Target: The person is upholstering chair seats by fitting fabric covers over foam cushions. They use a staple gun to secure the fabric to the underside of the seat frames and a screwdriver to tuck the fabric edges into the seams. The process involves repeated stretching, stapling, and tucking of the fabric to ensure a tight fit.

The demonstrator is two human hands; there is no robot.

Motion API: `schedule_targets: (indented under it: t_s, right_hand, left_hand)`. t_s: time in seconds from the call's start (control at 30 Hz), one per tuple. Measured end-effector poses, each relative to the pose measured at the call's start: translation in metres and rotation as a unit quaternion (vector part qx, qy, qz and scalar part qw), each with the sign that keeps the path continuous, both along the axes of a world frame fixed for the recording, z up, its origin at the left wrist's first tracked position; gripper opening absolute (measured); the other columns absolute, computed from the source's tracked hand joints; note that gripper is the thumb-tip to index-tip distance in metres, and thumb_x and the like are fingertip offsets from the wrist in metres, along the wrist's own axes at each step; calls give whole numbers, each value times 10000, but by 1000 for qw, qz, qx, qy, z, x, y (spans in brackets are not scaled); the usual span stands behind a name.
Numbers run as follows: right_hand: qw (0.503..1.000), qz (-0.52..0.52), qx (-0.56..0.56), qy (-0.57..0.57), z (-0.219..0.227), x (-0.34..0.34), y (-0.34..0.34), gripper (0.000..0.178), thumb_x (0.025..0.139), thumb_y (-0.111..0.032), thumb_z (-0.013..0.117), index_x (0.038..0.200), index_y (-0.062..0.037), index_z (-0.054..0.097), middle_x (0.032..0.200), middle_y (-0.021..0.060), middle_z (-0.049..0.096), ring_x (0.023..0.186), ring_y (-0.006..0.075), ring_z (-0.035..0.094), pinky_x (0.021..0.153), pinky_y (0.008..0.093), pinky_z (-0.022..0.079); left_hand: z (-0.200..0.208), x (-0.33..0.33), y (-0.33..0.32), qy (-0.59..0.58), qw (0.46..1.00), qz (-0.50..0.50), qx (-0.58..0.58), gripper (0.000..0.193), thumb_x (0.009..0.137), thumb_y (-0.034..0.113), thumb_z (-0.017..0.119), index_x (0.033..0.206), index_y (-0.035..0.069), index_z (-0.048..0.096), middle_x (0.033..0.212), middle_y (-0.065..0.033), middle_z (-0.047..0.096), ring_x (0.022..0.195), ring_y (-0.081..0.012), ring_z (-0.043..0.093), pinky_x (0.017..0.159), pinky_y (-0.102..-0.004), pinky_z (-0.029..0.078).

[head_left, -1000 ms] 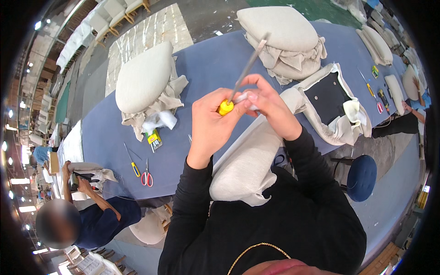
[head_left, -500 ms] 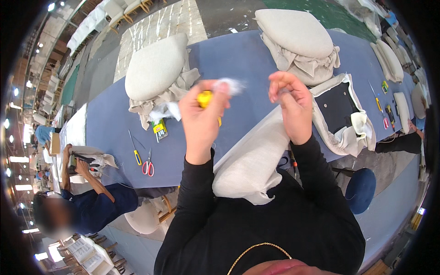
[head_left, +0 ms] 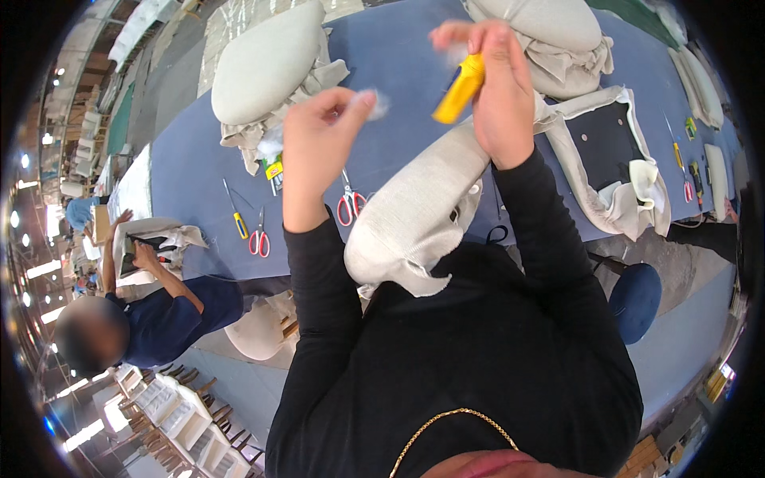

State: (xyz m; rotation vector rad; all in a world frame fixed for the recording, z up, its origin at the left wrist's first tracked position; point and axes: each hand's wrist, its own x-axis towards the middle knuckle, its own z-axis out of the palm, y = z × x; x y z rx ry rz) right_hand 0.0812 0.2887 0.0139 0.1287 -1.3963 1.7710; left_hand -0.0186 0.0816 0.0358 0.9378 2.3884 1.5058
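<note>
My left hand (head_left: 319, 151) is closed in a pinch on a tuft of white stuffing (head_left: 381, 104), blurred by motion. My right hand (head_left: 504, 99), raised farther from my body, grips a tool with a yellow handle (head_left: 459, 92); its working end is hidden. A wisp of white shows at that hand's fingertips. Between my forearms a beige fabric-covered seat cushion (head_left: 414, 203) stands tilted at the table's near edge, loose cloth hanging from its underside. Red-handled scissors (head_left: 348, 205) lie on the table between my left forearm and the cushion.
Stacked beige cushions (head_left: 267, 64) stand at the far left, others (head_left: 550, 32) at the far right. An upturned cushion (head_left: 606, 143) shows its black base. A screwdriver (head_left: 240, 223) and scissors (head_left: 259, 241) lie left on the blue table (head_left: 382, 48). A co-worker (head_left: 171, 319) handles a cushion.
The yellow-handled tool has passed from my left hand to my right. My right hand has moved away from my body. The view has shifted, and the scissors beside the cushion now show.
</note>
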Motion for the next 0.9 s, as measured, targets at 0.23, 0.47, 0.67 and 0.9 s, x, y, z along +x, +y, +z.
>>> schedule_targets:
  t_s: [0.23, 0.47, 0.67, 0.9]
  right_hand:
    - [970, 94, 217, -59, 13, -50, -34, 348, 992, -394, 790, 1046, -50, 791, 790, 0, 636, 727, 108, 577, 687, 284, 481]
    - [977, 143, 129, -96, 12, -76, -40, 228, 993, -265, 797, 1048, -44, 809, 814, 3, 719, 753, 73, 627, 685, 248, 494]
    - [999, -19, 39, -6, -3, -98, -26, 223, 969, -164, 804, 1136, -17, 781, 923, 25, 759, 820, 76, 655, 737, 258, 530]
    - [994, 22, -7, -107, 14, 0, -20, 236, 1018, -136, 719, 1241, -68, 752, 828, -39, 679, 681, 29, 549, 597, 203, 417]
  left_hand:
    - [44, 7, -4, 77, 994, 52, 59, 393, 1044, 316, 738, 940, -60, 788, 853, -60, 741, 774, -65, 581, 699, -246, 466]
    - [69, 58, -50, 217, 974, 45, -39, 371, 828, 244, 876, 1100, 13, 777, 1024, -100, 775, 1005, -249, 717, 929, -369, 551]
    - [44, 60, -56, 325, 934, 87, -117, 314, 756, 36, 800, 1053, 47, 700, 1192, -129, 758, 1187, -367, 708, 1004, -435, 547]
    - [51, 25, -68, 356, 926, 52, -119, 273, 776, 5, 710, 1046, 46, 726, 1037, -84, 785, 918, -299, 759, 848, -369, 588]
